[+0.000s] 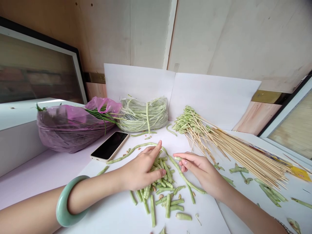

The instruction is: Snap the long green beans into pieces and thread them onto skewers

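Note:
My left hand [145,167] lies palm down over a pile of cut long bean pieces [168,174], with its thumb and fingers stretched apart. A jade-green bangle [62,201] is on that forearm. One uncut long bean [129,153] curves behind the left fingertips and down the right side of the pile; I cannot tell whether the fingers touch it. Just right of this bean, my right hand [197,167] is closed, pinching a short bean piece [178,158] between thumb and fingers. Small brownish seeds lie among the cut pieces.
A phone [110,146] lies left of the pile. Behind it are a purple plastic bag [70,130] of greens and a clear bag [143,113] of long beans. Thin sticks [246,154] with bean pieces on their ends [186,120] lie right, near bean scraps [269,193].

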The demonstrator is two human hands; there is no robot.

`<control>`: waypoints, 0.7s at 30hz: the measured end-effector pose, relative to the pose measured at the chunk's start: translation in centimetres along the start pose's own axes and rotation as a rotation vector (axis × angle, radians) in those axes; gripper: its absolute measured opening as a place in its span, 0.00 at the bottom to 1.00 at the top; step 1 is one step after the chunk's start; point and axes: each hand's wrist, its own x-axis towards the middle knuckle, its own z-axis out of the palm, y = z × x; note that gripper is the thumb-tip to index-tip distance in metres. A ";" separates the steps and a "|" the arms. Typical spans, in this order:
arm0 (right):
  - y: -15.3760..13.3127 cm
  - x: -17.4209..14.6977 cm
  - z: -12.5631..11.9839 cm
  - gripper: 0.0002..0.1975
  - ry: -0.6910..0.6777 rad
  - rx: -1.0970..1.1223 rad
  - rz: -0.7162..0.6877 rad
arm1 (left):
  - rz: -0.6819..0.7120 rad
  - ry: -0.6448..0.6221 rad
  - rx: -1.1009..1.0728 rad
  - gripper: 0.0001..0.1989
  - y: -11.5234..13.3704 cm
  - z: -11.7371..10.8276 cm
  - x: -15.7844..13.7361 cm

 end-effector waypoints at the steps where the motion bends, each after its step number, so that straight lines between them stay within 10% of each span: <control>1: 0.2 0.1 0.0 0.21 0.002 -0.020 -0.003 | -0.011 -0.005 0.004 0.41 0.0 0.0 0.0; 21: 0.5 0.3 -1.1 0.10 -0.058 -0.440 -0.016 | -0.173 0.280 0.150 0.28 -1.9 -1.7 1.5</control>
